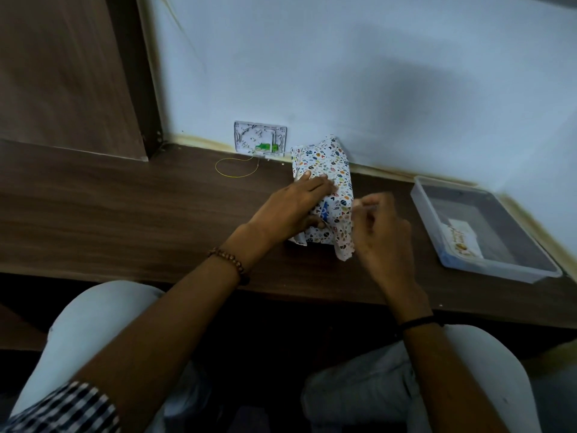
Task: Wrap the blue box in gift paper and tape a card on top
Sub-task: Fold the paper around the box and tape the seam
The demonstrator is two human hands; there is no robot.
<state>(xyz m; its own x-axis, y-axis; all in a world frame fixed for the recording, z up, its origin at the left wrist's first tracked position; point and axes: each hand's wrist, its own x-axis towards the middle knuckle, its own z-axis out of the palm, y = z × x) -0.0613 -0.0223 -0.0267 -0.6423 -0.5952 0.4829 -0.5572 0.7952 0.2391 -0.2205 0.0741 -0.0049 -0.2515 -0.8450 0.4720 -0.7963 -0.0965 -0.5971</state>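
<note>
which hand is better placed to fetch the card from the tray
Right, probably. The right hand sits nearer the tray holding the card, while the left hand presses the gift paper flat on the blue box, and lifting it might loosen the wrap.

blue box (324,212): 1 patch showing | gift paper (331,170): white, printed, folded round it | card (464,242): flat, well right

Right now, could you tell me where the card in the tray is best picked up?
Pinch the card by its far edge, coming down from above: it lies flat in the tray, close to the near-left walls, so a sideways reach looks blocked.
</note>
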